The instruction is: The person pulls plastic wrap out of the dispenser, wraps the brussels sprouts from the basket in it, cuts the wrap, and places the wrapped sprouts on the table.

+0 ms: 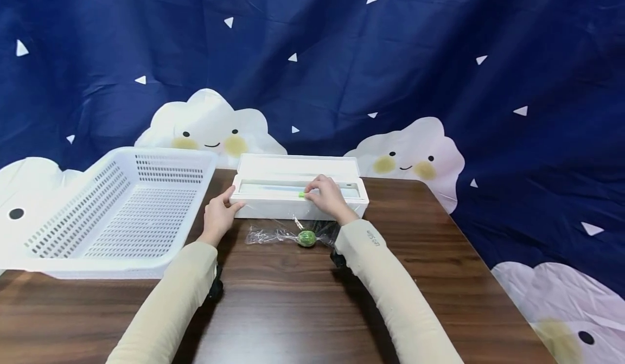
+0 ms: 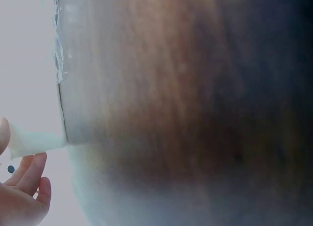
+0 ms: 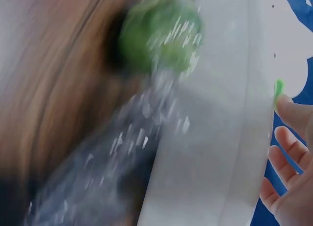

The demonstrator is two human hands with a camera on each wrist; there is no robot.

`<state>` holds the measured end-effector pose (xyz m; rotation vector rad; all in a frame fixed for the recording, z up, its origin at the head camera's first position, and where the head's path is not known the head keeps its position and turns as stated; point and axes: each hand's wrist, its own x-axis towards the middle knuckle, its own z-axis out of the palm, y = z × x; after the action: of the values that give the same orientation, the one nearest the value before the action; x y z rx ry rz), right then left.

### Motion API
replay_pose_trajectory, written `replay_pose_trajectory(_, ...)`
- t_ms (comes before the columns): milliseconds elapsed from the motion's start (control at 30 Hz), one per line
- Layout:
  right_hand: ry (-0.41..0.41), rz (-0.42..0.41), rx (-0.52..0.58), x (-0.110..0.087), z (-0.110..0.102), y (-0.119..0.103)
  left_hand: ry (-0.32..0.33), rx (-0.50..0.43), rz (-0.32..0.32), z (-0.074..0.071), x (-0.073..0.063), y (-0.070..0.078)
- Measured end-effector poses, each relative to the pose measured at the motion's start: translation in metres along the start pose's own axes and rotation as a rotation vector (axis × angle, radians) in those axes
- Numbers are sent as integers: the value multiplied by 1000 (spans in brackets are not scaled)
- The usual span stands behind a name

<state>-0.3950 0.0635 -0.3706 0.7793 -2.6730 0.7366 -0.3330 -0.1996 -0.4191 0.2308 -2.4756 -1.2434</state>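
A long white cling film dispenser box (image 1: 273, 209) lies on the table with its lid raised at the back. My left hand (image 1: 218, 215) grips its left end; the thumb is on the front and the fingers are round the end, as the left wrist view shows. At the top front edge, my right hand (image 1: 326, 195) pinches a small green slider (image 1: 301, 195), also seen as a green tab (image 3: 279, 89) in the right wrist view. In front of the box lies a round green striped fruit or vegetable (image 1: 306, 238), wrapped in clear cling film (image 1: 266, 235).
A large white perforated basket (image 1: 132, 269) stands on the left side of the brown wooden table (image 1: 273, 304). Behind the table hangs a dark blue curtain (image 1: 332, 71) with white clouds and triangles.
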Motion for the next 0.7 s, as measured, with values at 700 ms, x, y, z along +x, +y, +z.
replay_pose_trajectory(700, 126, 93, 53, -54, -59, 92, -15, 15, -1, -4, 0, 0)
